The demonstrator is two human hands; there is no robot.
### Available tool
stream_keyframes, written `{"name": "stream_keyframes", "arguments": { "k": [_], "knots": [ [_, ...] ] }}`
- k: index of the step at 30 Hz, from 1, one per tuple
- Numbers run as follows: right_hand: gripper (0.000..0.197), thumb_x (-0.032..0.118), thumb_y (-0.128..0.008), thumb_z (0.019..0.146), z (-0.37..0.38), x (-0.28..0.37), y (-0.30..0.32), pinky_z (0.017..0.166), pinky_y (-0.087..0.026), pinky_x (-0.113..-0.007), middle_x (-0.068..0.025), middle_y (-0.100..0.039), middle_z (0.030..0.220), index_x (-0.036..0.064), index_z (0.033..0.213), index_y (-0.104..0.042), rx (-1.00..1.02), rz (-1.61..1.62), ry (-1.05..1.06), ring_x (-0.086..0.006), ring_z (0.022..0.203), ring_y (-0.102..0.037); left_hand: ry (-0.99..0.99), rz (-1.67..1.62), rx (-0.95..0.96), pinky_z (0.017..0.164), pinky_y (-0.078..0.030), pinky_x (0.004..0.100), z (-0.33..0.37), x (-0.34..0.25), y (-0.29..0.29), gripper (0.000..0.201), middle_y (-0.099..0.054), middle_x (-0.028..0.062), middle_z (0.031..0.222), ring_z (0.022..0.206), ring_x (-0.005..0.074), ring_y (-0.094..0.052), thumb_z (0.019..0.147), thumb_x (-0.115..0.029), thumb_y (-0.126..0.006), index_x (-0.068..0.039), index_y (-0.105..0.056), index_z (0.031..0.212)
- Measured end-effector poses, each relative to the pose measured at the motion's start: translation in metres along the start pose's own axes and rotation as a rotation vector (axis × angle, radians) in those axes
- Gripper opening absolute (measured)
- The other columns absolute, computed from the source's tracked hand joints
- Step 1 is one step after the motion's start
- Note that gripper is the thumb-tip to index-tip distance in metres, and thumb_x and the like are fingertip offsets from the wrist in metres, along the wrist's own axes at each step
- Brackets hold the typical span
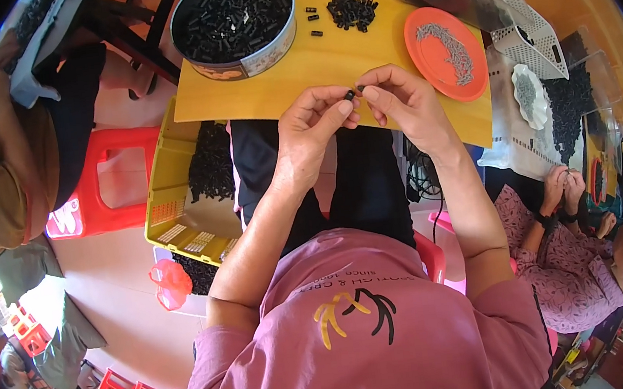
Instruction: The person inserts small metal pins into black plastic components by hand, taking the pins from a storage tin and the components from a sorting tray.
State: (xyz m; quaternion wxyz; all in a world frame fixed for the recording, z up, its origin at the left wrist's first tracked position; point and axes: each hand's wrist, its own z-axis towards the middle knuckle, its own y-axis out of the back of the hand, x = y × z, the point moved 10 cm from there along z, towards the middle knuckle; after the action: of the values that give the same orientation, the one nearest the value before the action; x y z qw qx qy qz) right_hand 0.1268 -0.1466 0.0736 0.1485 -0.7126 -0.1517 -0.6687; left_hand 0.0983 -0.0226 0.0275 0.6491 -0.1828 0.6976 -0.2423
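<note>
Both my hands meet above the front edge of a yellow table (277, 95). Between the thumb and fingers of my left hand (311, 121) is a small black cylindrical part (349, 95). The fingertips of my right hand (402, 103) pinch another small dark piece (361, 89), close against the first one; whether the two touch I cannot tell. Beyond my hands lies a small heap of black parts (353, 10), with a few loose ones (313, 17) beside it. To the right, an orange-red plate (418, 48) holds many small grey metal pieces (453, 55).
A round tin (266, 61) full of black parts stands at the table's far left. A yellow crate (155, 204) with black parts sits below, left of my legs. White perforated basket (528, 35) and scalloped dish (540, 111) are at right. Other people work on both sides; red stools (93, 196) stand left.
</note>
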Motion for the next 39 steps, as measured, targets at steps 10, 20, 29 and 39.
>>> {"name": "stream_keyframes", "arguments": {
  "k": [10,20,29,39],
  "knots": [
    [0.020,0.015,-0.065,0.094,-0.019,0.017,-0.008,0.060,-0.046,-0.020,-0.0016,-0.064,0.083,0.0002,0.108,-0.062,-0.028,0.029,0.074,-0.0064,0.065,-0.055,-0.044,0.007,0.025,0.081,-0.052,0.0284,-0.018,-0.023,-0.015,0.019,-0.068,0.0111,0.097,0.086,0.0165,-0.065,0.094,-0.003,-0.061,0.002,-0.060,0.112],
    [0.014,0.011,-0.065,0.093,-0.026,0.050,-0.014,0.059,-0.045,-0.020,-0.0016,-0.063,0.083,-0.0002,0.101,-0.065,0.003,-0.150,0.114,-0.0064,0.065,-0.055,-0.049,0.047,0.042,0.079,-0.051,0.0245,-0.026,-0.034,-0.021,0.019,-0.067,0.0055,0.092,0.084,0.0105,-0.063,0.092,-0.006,-0.066,0.001,-0.063,0.109],
    [0.012,0.009,-0.066,0.091,-0.020,0.079,-0.025,0.058,-0.045,-0.021,-0.0025,-0.062,0.084,-0.0012,0.096,-0.063,0.098,-0.508,0.200,-0.0065,0.068,-0.057,-0.054,0.182,0.040,0.076,-0.049,0.0223,-0.026,-0.036,-0.018,0.015,-0.066,0.0026,0.090,0.082,0.0083,-0.061,0.091,-0.006,-0.067,-0.001,-0.066,0.105],
    [0.017,0.015,-0.066,0.093,-0.013,0.059,-0.025,0.057,-0.045,-0.021,-0.0002,-0.061,0.076,-0.0008,0.094,-0.063,0.133,-0.242,-0.078,-0.0065,0.062,-0.056,-0.617,0.649,0.004,0.065,-0.049,0.0242,-0.041,-0.090,-0.032,0.016,-0.065,0.0073,0.088,0.078,0.0146,-0.063,0.082,0.006,-0.068,0.000,-0.068,0.097]
  ]
}}
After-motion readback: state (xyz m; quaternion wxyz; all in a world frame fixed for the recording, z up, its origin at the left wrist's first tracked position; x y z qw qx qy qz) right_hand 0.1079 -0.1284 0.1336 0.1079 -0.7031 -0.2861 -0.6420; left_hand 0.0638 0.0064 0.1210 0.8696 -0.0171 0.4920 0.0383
